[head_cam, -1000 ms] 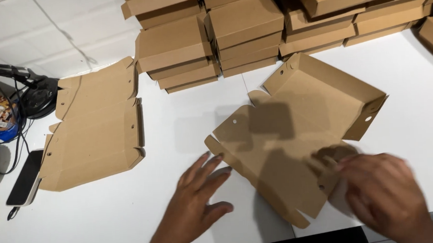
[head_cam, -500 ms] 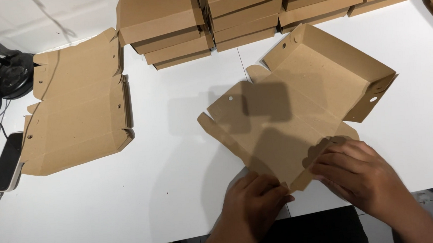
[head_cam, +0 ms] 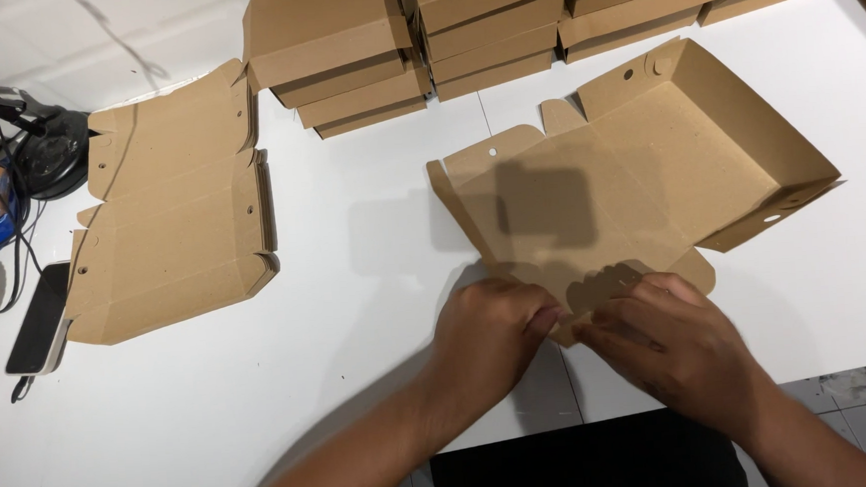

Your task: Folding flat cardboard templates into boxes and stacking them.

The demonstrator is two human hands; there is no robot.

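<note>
A brown cardboard box blank (head_cam: 640,181) lies half folded on the white table (head_cam: 355,278), its far right walls standing up. My left hand (head_cam: 489,335) pinches the blank's near edge flap with closed fingers. My right hand (head_cam: 675,344) presses on the same near flap just to the right, fingers curled over the cardboard. The two hands almost touch at the flap's corner.
A stack of flat cardboard blanks (head_cam: 166,215) lies at the left. Several folded brown boxes (head_cam: 420,24) are stacked along the far edge. A dark phone (head_cam: 37,318), cables and a black stand (head_cam: 41,147) sit at the far left edge.
My left hand has moved from flat on the table to the blank's near flap, joining the right hand. The view has shifted, and the blank sits a little further right.
</note>
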